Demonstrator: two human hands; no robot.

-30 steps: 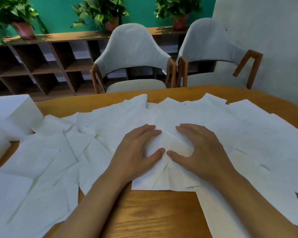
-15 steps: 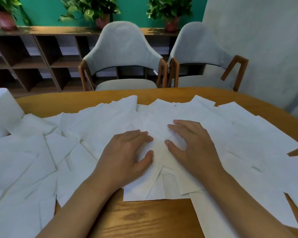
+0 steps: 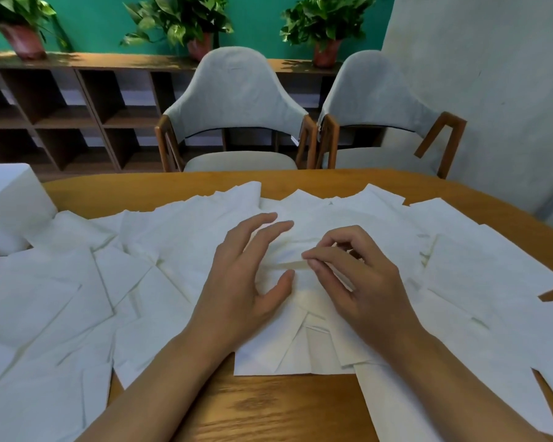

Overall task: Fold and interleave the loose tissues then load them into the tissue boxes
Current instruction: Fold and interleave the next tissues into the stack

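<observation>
Most of the work looks still ahead. Loose tissues [image 3: 160, 275] lie flat and overlapping across nearly the whole desk [image 3: 268, 406], from 9 o'clock round past 12 to 3 o'clock, and almost none of them shows a fold. The one spot that looks worked on is a small stack of layered tissues [image 3: 300, 349] at about 6 o'clock of the spread, close to the desk's near edge, where several straight creases and overlapping edges show. The left hand [image 3: 243, 282] hovers over that stack with fingers spread and thumb out, gripping nothing. The right hand [image 3: 355, 275] sits just to its 3 o'clock side, thumb and forefinger pinching a raised edge of the top tissue, apparently mid-fold. At 9 o'clock, at the far left edge of the desk, stands a white block [image 3: 7, 208] that may be a tissue box or a pack; I cannot tell which, and no opening shows. Nothing appears loaded yet, so I judge the folding and interleaving barely started and the boxing entirely left.
</observation>
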